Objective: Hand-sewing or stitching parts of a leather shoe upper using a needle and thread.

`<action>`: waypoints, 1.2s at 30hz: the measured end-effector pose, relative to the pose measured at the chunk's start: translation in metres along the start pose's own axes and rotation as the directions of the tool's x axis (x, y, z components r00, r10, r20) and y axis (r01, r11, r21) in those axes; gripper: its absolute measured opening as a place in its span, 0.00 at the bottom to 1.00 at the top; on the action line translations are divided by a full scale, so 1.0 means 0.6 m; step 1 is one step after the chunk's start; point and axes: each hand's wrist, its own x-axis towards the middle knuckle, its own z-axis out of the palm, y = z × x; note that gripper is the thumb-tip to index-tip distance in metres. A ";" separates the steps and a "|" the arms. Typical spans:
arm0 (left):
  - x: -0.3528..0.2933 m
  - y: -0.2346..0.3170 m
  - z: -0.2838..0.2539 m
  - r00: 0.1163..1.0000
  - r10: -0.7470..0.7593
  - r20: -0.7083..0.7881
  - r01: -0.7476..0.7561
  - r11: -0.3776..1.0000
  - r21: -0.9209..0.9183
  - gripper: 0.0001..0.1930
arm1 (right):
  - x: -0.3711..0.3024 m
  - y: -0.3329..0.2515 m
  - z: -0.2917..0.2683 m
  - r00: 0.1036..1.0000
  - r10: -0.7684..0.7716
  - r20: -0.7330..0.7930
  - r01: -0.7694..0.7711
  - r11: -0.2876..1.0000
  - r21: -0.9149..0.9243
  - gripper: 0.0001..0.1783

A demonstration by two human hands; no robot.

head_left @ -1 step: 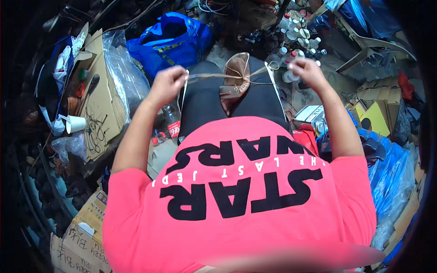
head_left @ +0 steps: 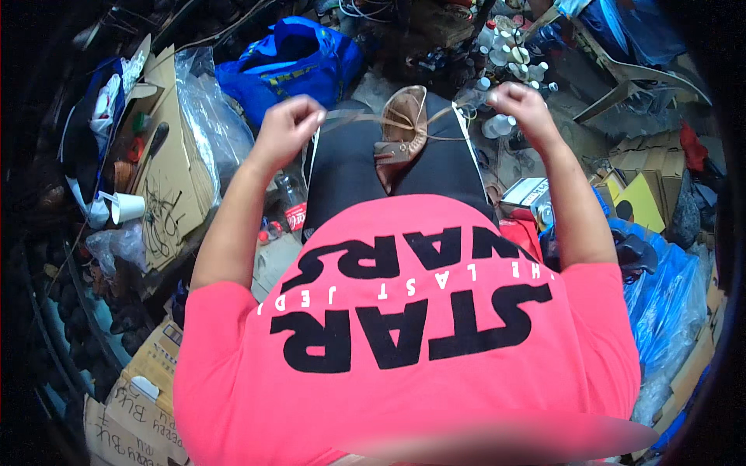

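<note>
A brown leather shoe upper point(head_left: 395, 154) is held upright between my thighs, its opening facing up and away from me. Tan thread point(head_left: 353, 116) runs out from its gathered edge to both sides. My left hand point(head_left: 289, 130) is closed in a pinch at the thread's left end, beyond my left knee. On the other side, my right hand point(head_left: 525, 115) pinches the right-hand strands, with the fingertips partly hidden. The hands are wide apart, both clear of the leather.
A blue bag point(head_left: 291, 74) lies beyond my left knee, and cardboard point(head_left: 172, 155) with a white cup point(head_left: 127, 207) is at the left. Several white bottles point(head_left: 501, 124) stand past my right hand. Blue plastic sheeting point(head_left: 664, 295) and a white chair leg point(head_left: 614, 101) are at the right.
Both hands have shifted slightly farther from my body, and the left has turned a little. The thread strands lie differently; the shoe upper stays between my thighs.
</note>
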 end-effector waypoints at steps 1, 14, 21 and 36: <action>0.015 0.041 -0.003 1.000 0.003 -0.028 -0.007 0.991 -0.137 0.05 | 0.004 -0.040 0.023 0.996 -0.072 -0.049 0.082 0.966 0.247 0.13; -0.067 -0.037 -0.202 0.974 0.153 -0.167 -0.043 0.851 0.524 0.06 | -0.066 0.081 -0.143 0.983 0.142 -0.113 -0.181 0.808 -0.560 0.20; -0.153 -0.087 -0.431 0.675 0.197 -0.711 0.578 0.458 0.675 0.14 | -0.235 0.191 -0.573 0.795 0.277 -0.540 -0.595 0.183 -0.783 0.27; -0.056 -0.090 -0.039 0.931 -0.250 -0.268 0.301 0.938 0.171 0.11 | -0.022 0.035 0.052 0.961 0.161 0.224 -0.137 0.984 -0.117 0.19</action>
